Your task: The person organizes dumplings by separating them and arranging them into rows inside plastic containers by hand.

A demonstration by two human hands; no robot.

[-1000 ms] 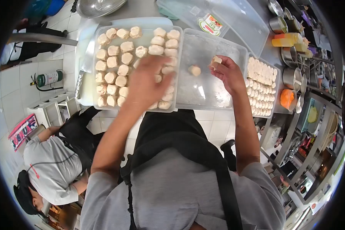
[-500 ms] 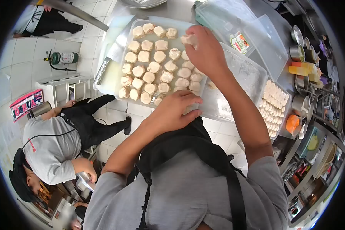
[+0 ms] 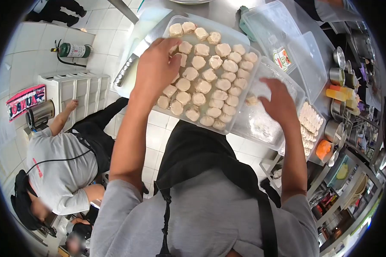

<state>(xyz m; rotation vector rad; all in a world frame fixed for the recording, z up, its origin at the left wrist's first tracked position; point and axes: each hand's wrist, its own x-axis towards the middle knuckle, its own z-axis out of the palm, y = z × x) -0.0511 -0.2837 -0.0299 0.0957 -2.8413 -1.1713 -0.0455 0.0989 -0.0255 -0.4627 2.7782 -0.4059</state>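
Note:
Rows of pale, roundish dough pieces [image 3: 198, 62] fill a clear plastic tray [image 3: 232, 130]. Over the tray's left side is my left hand [image 3: 156, 64], its thumb apart from the fingers, with dough pieces just beyond them; no held piece shows. My right hand [image 3: 279, 100] hovers above a second, floury tray [image 3: 268, 122] with its fingers spread. Close to its thumb, a lone dough piece [image 3: 251, 100] lies in that floury tray. Part of the left rows is hidden behind my left hand.
Clear lids [image 3: 306, 64] lie at the back right. Another tray of small pale pieces [image 3: 309, 122] stands at right, near sauce bottles [image 3: 341, 93] and metal pots [image 3: 336, 76]. A co-worker [image 3: 60, 165] is at left by white drawers [image 3: 79, 92]. Another person's arm shows top right.
My right hand has let go of a dough piece and moved from the full tray to the floury one. My left hand has moved from the front edge to the left side.

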